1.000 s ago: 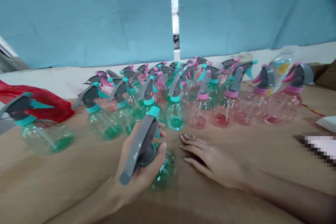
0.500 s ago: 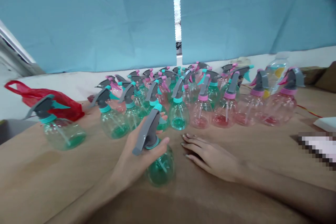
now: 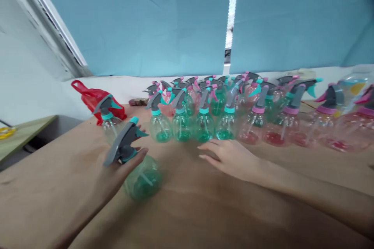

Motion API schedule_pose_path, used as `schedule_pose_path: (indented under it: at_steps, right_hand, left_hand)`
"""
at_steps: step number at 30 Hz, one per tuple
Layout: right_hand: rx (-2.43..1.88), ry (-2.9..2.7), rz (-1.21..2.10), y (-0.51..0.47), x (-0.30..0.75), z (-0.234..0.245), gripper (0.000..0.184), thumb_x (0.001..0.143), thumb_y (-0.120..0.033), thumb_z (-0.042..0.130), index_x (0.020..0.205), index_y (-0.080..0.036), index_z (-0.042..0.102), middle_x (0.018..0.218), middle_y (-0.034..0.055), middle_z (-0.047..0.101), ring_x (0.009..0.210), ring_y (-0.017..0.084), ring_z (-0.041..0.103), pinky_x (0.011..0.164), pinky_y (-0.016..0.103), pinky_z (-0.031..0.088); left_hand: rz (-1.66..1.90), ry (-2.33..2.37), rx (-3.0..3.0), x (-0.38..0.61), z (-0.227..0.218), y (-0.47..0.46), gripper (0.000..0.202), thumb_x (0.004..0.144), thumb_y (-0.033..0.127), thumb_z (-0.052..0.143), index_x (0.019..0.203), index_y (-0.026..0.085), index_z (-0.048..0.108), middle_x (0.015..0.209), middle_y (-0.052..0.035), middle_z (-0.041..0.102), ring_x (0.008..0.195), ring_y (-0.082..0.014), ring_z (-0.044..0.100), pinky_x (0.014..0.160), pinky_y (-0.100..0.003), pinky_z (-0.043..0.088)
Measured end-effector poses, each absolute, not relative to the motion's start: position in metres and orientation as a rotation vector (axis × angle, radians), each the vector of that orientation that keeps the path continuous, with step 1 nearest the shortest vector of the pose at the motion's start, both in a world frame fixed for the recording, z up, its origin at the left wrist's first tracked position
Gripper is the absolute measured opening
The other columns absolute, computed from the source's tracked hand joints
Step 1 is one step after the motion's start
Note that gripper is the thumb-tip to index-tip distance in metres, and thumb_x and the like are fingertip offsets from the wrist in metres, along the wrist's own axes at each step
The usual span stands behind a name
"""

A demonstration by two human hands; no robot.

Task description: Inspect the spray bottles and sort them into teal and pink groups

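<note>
My left hand [image 3: 118,173] is closed around the neck of a clear green spray bottle [image 3: 146,181], which has a grey trigger head and teal collar. Some green liquid shows in its lower part, and the bottle is slightly blurred. My right hand [image 3: 230,155] lies palm down with fingers stretched out, holding nothing. Just beyond its fingers stands a green spray bottle [image 3: 224,128] in the front row. Behind my left hand, another green spray bottle [image 3: 111,124] stands apart from the rows, partly hidden by the held one.
Several green and pink spray bottles [image 3: 282,130] stand in rows across the wooden table [image 3: 187,210]. A red plastic bag [image 3: 93,99] lies at the back left. A large clear bottle [image 3: 355,85] is at the far right. Blue cloth [image 3: 146,27] hangs behind.
My view has swung left, so the rows appear further right. My left hand has carried the spray bottle leftward, towards the lone one. My right hand stays open near the front row.
</note>
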State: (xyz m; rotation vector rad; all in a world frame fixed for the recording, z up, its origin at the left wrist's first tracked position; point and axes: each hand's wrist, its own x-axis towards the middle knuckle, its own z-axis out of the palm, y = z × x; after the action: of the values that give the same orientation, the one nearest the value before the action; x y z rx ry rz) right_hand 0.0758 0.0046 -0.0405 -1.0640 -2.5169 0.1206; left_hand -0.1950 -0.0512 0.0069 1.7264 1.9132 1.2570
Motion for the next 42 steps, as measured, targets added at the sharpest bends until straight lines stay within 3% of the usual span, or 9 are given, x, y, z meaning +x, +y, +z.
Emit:
schedule_pose_path:
  at_steps: [4, 8, 11, 15, 20, 26, 31, 39, 42]
  right_hand:
    - [-1.049, -2.453, 0.146, 0.017, 0.024, -0.021, 0.033, 0.090, -0.032, 0.048, 0.117, -0.016, 0.058, 0.110, 0.0104, 0.066, 0.098, 0.027, 0.063, 0.082, 0.042, 0.049]
    - [-1.081, -2.379, 0.214, 0.038, -0.020, -0.013, 0.049, 0.088, -0.034, 0.052, 0.130, -0.009, 0.046, 0.113, 0.0177, 0.063, 0.104, 0.031, 0.059, 0.082, 0.042, 0.048]
    - [-1.130, -2.333, 0.297, 0.052, -0.041, -0.012, 0.058, 0.086, -0.036, 0.054, 0.135, -0.008, 0.039, 0.106, 0.0195, 0.065, 0.096, 0.032, 0.062, 0.076, 0.042, 0.050]
    - [-1.183, -2.284, 0.437, 0.065, -0.056, -0.010, 0.069, 0.085, -0.040, 0.055, 0.141, -0.011, 0.028, 0.084, 0.0136, 0.069, 0.067, 0.026, 0.066, 0.059, 0.037, 0.050]
    - [-1.225, -2.237, 0.598, 0.078, -0.070, -0.012, 0.080, 0.083, -0.046, 0.056, 0.143, -0.007, 0.019, 0.072, 0.0086, 0.067, 0.045, 0.017, 0.059, 0.049, 0.033, 0.047]
    - [-1.263, -2.199, 0.730, 0.084, -0.083, -0.013, 0.090, 0.083, -0.051, 0.054, 0.143, -0.001, 0.010, 0.053, 0.0033, 0.061, 0.046, 0.021, 0.061, 0.046, 0.032, 0.047]
    - [-1.290, -2.215, 0.799, 0.078, -0.087, -0.009, 0.095, 0.080, -0.056, 0.057, 0.142, 0.000, 0.012, 0.053, 0.0058, 0.062, 0.044, 0.023, 0.061, 0.042, 0.033, 0.048]
    - [-1.271, -2.291, 0.881, 0.062, -0.075, -0.003, 0.095, 0.078, -0.052, 0.061, 0.144, -0.004, 0.012, 0.057, 0.0048, 0.062, 0.037, 0.018, 0.057, 0.037, 0.033, 0.049]
    - [-1.253, -2.302, 0.897, 0.058, -0.070, -0.004, 0.098, 0.078, -0.052, 0.060, 0.145, -0.006, 0.006, 0.059, 0.0043, 0.062, 0.040, 0.020, 0.058, 0.035, 0.032, 0.048]
  left_hand:
    - [1.266, 2.076, 1.709, -0.228, 0.006, -0.046, 0.044, 0.069, 0.056, 0.064, 0.100, 0.025, 0.065, 0.103, -0.0058, 0.070, 0.104, -0.0333, 0.060, 0.090, -0.047, 0.049]
    - [1.269, 2.077, 1.700, -0.249, 0.004, -0.045, 0.047, 0.068, 0.055, 0.067, 0.102, 0.023, 0.063, 0.110, -0.0074, 0.068, 0.105, -0.0303, 0.060, 0.091, -0.045, 0.049]
    - [1.295, 2.047, 1.784, -0.252, 0.005, -0.051, 0.047, 0.069, 0.053, 0.068, 0.104, 0.023, 0.061, 0.109, -0.0068, 0.068, 0.103, -0.0289, 0.062, 0.089, -0.044, 0.050]
    - [1.225, 2.043, 1.824, -0.252, 0.004, -0.064, 0.043, 0.071, 0.055, 0.065, 0.094, 0.019, 0.063, 0.099, -0.0087, 0.070, 0.097, -0.0300, 0.063, 0.086, -0.045, 0.050]
    - [1.072, 1.977, 1.911, -0.263, -0.005, -0.080, 0.044, 0.075, 0.053, 0.061, 0.103, 0.020, 0.059, 0.111, -0.0098, 0.066, 0.107, -0.0310, 0.058, 0.092, -0.047, 0.045]
    - [1.009, 1.972, 1.933, -0.273, -0.010, -0.093, 0.038, 0.082, 0.050, 0.055, 0.109, 0.023, 0.056, 0.116, -0.0078, 0.062, 0.107, -0.0286, 0.058, 0.088, -0.044, 0.047]
    - [1.036, 1.916, 1.994, -0.282, -0.016, -0.067, 0.041, 0.082, 0.050, 0.057, 0.113, 0.024, 0.054, 0.119, -0.0067, 0.060, 0.107, -0.0257, 0.059, 0.087, -0.039, 0.048]
    - [1.058, 1.979, 2.148, -0.284, -0.013, -0.014, 0.046, 0.078, 0.057, 0.056, 0.103, 0.019, 0.059, 0.107, -0.0093, 0.060, 0.102, -0.0281, 0.057, 0.085, -0.043, 0.047]
    - [1.013, 1.971, 2.190, -0.284, -0.009, -0.001, 0.044, 0.077, 0.056, 0.057, 0.099, 0.019, 0.059, 0.101, -0.0080, 0.062, 0.097, -0.0270, 0.058, 0.082, -0.041, 0.048]
